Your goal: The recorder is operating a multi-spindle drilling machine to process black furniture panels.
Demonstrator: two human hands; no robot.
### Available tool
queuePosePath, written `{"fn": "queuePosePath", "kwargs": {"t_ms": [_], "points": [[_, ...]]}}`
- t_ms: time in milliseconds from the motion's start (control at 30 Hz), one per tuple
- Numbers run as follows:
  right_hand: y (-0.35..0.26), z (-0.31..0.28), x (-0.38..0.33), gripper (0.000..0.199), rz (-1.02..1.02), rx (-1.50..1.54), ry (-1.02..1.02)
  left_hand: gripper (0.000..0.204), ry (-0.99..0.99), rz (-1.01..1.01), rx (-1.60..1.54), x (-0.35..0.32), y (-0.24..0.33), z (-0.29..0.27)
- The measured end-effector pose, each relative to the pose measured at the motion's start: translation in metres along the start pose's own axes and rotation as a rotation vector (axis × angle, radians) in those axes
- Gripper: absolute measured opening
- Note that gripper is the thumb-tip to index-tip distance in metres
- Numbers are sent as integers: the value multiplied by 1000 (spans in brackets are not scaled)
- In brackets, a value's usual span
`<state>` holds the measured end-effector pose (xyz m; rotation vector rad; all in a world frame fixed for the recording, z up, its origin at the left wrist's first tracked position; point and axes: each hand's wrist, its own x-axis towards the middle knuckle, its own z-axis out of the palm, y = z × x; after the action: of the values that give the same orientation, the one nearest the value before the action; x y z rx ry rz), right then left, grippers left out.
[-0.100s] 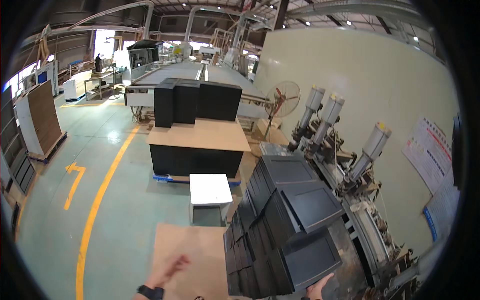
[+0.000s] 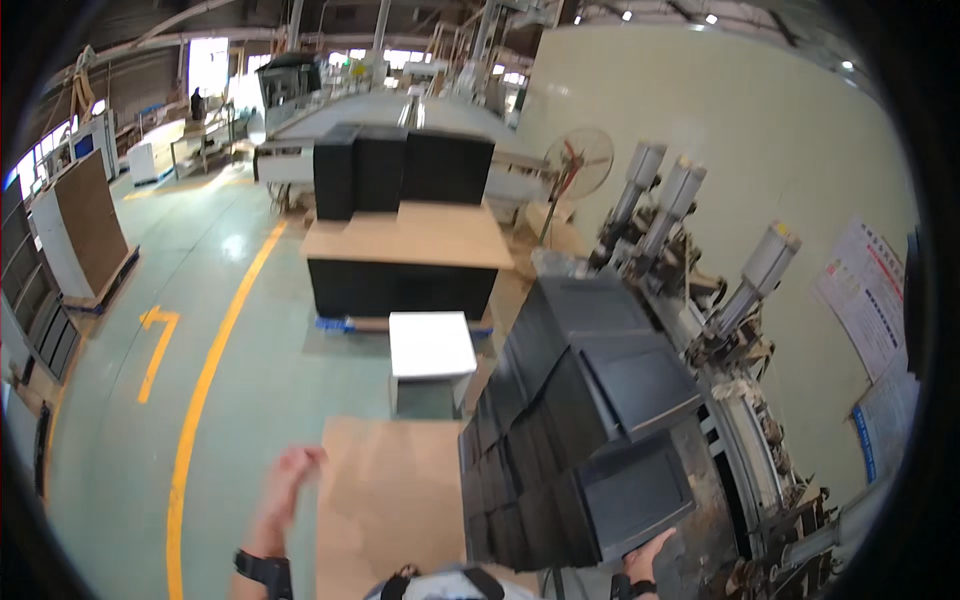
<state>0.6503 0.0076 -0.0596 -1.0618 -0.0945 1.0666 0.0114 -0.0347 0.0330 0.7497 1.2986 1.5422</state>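
Dark, framed panels like cabinet doors are stacked in stepped piles at my right. My right hand [image 2: 650,556] is at the lower front edge of the nearest framed panel [image 2: 638,490], fingers closed against its corner. Another framed panel [image 2: 645,382] lies tilted on the pile just behind. My left hand [image 2: 285,490] is raised over the floor beside a brown board [image 2: 390,490], apart from the panels. Motion blurs its fingers, and no held thing can be made out. Both wrists wear dark bands.
A white stool-like table [image 2: 432,345] stands ahead. Behind it, black boxy pieces [image 2: 400,172] rest on a brown sheet [image 2: 360,238] over a black stack. A machine with grey cylinders [image 2: 755,275] lines the right wall, near a fan [image 2: 578,163]. A yellow line [image 2: 215,380] runs along the floor.
My left hand has moved left and up, away from above the brown board. My right hand stays by the panel's corner. The view has tilted down slightly.
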Motion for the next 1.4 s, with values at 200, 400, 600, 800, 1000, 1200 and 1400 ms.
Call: {"fn": "queuePosePath", "kwargs": {"t_ms": [200,400,600,800,1000,1200,1400], "points": [[33,-60,8,76,-81,-282,365,12,-29,1408,494,-50,222,32],[117,-188,-63,33,1003,-967,-23,11,-370,1764,477,24,254,56],[198,-29,-80,49,971,-1167,-151,10,-487,1798,487,145,267,75],[266,104,-11,26,979,-1251,-116,9,-540,1803,437,243,290,76],[281,184,39,33,864,-1146,-101,8,-573,1864,312,308,317,52],[269,335,8,54,781,-1192,-50,8,-685,1981,60,376,334,25],[366,215,49,46,741,-917,-191,7,-1077,2209,-635,445,358,21]]}}
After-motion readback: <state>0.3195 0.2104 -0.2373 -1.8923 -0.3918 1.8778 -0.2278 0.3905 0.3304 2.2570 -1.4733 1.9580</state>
